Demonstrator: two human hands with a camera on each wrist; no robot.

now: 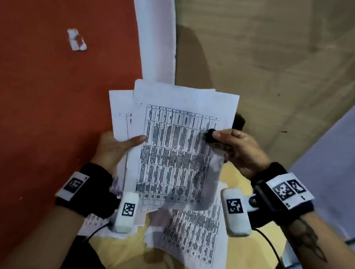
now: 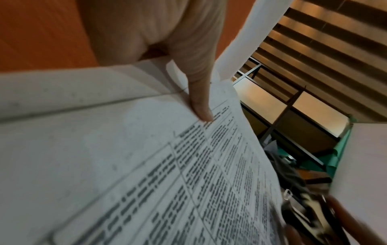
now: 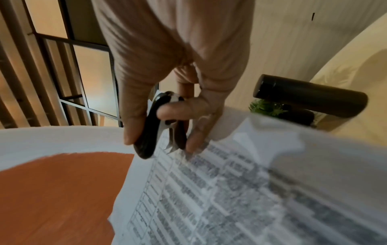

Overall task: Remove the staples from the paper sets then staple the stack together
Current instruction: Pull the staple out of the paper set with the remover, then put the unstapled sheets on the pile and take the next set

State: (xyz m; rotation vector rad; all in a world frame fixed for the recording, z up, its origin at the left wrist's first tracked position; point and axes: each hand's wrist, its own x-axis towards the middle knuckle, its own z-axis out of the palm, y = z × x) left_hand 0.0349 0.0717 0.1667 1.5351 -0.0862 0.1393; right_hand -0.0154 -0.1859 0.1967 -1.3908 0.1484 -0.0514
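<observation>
My left hand (image 1: 117, 146) pinches the paper set (image 1: 171, 146) at nine o'clock, steadying it aloft; my right hand (image 1: 237, 148), fingers clamped on the staple remover (image 3: 156, 127), meets its three o'clock edge.

The held sheets (image 1: 171, 146) are thin matt white paper, creased at the edges and printed with black tables; more printed paper (image 1: 194, 236) of the same kind lies at 6 o'clock below them. The staple remover (image 3: 155, 126) has glossy black plastic grips and bright metal claws, while the stapler (image 3: 310, 97) at 3 o'clock from it shows a smooth, semi-matt black casing. The floor (image 1: 48, 104) at 9 o'clock is a matt, slightly rough red surface, and both wrist bands (image 1: 90, 191) are black cloth.
</observation>
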